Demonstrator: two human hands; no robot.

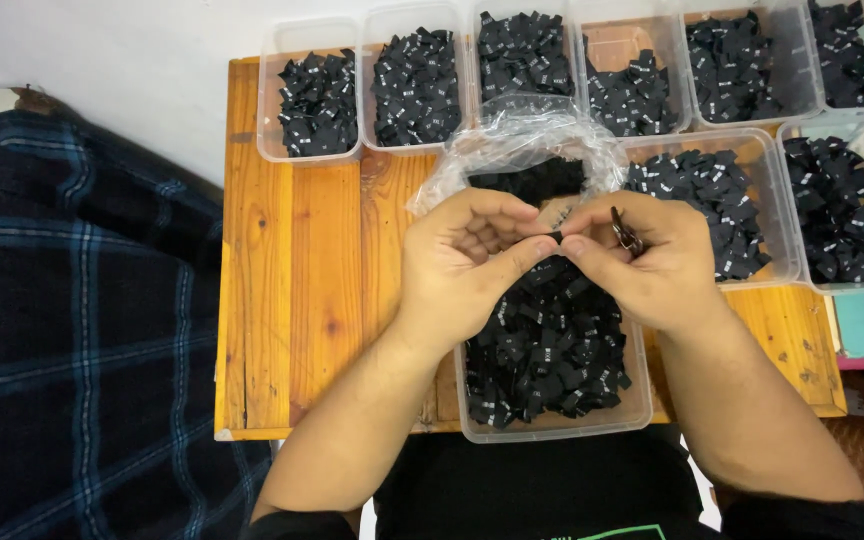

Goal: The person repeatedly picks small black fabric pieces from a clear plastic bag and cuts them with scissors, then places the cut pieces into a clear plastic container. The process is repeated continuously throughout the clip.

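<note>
I see my left hand [462,265] and right hand [642,260] meeting above the clear tub [552,425] at the counter's [292,300] near edge, pinching one small black label [555,237] between thumbs and forefingers. My right hand also clasps small dark snips [626,234] against its fingers. The tub beneath is heaped with black labels. A crumpled plastic bag [522,140] lies just behind my hands, and more filled tubs [317,100] line the far edge.

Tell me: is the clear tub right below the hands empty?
No, the clear tub under both hands is heaped with small black labels.
</note>
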